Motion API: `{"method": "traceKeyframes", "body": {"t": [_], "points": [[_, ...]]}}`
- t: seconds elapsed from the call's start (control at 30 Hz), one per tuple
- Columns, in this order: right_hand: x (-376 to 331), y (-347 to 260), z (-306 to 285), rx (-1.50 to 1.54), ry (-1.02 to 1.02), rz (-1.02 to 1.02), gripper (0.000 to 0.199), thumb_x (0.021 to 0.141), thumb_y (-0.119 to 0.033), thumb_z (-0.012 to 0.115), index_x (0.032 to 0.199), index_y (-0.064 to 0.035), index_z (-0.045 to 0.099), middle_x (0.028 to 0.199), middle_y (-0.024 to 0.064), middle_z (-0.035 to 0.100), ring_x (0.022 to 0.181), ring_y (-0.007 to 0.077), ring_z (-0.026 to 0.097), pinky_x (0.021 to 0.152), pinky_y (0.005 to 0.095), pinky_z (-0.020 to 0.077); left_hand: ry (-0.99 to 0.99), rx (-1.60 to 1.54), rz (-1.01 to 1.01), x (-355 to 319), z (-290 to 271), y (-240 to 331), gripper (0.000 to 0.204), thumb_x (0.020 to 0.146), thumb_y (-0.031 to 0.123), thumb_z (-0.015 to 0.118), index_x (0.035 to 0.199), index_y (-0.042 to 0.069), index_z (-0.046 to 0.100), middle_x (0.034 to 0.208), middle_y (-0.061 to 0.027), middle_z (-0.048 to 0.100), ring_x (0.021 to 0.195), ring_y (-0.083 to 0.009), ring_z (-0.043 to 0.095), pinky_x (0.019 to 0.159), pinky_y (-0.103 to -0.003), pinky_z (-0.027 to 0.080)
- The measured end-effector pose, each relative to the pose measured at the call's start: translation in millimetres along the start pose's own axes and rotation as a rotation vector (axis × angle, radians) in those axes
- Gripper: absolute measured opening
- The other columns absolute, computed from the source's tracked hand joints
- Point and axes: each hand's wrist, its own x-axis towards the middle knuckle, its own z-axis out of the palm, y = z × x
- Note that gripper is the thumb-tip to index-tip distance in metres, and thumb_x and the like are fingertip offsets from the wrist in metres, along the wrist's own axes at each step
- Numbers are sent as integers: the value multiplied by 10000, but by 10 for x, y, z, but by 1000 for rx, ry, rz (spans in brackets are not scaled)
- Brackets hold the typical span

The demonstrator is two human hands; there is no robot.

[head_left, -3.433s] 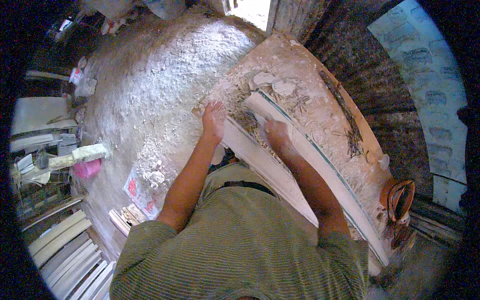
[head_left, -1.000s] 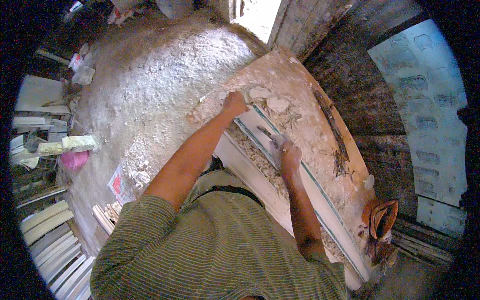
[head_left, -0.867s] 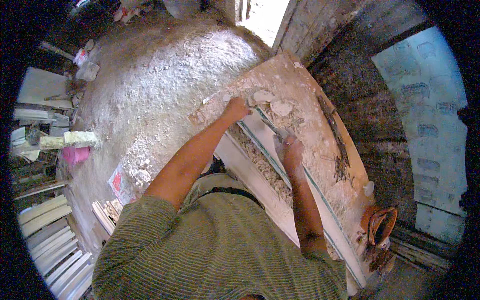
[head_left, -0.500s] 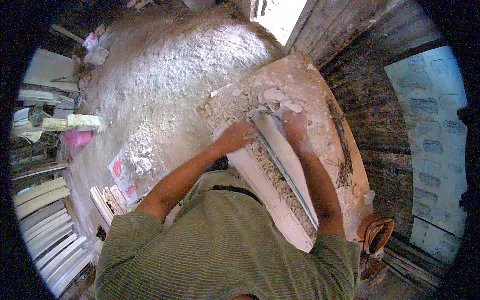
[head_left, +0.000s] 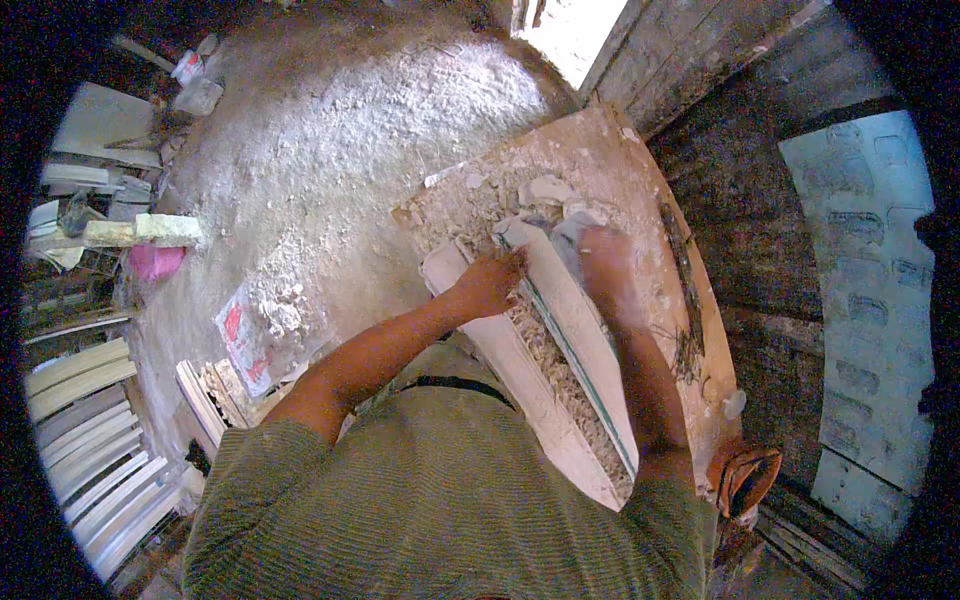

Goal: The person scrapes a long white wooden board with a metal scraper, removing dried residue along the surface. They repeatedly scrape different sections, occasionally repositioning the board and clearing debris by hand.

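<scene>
Two long pale, plaster-like pieces lie side by side: a left piece (head_left: 530,405) and a right piece (head_left: 565,295) with a dark green line along its inner edge. Crumbly grey-beige material (head_left: 560,375) fills the gap between them. My left hand (head_left: 497,282) rests over the gap near the far ends, its fingers curled at the right piece's inner edge; what they grip, if anything, is hidden. Right of the right piece's far end, my right hand (head_left: 608,258) is smeared by motion. A greyish, cloth-like thing (head_left: 568,238) lies beside it, and whether they touch is unclear.
The worktable (head_left: 655,215) is strewn with crumbs and pale lumps. Thin dark wires (head_left: 688,345) lie near its right edge, by an orange-brown pot-like container (head_left: 748,480). Stacked pale strips (head_left: 105,490) stand at left. White debris covers the floor (head_left: 330,150).
My right hand has shifted right, off the right piece's far end, and is more blurred. My left hand has moved slightly nearer me, uncovering the left piece's far end.
</scene>
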Motion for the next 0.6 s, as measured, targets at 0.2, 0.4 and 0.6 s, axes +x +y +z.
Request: {"method": "traceKeyframes", "body": {"t": [0.2,0.4,0.6], "points": [[191,-255,-425,238,125,-26,77,769,-138,587,784,-96,651,769,162,660,704,358,637,633,477,480,-32,-62,-19,16,-74,-72,714,824,428,607,1402,47,431,1510,-139,349,1385,-276,341,1118,-529,238],[122,-84,-625,130,-116,167,153,803,-208,599,817,-84,687,790,163,675,752,343,665,688,462,506,72,61,53,-56,64,-76,770,828,363,625,1462,55,315,1527,-166,299,1229,-366,486,999,-489,414],[-16,-259,-597,194,80,255,221,836,-246,594,840,-50,696,801,170,681,732,337,669,674,462,502,140,-175,-113,73,-53,-231,571,829,367,638,1304,82,501,1328,-188,509,1094,-351,569,920,-474,457]]}}
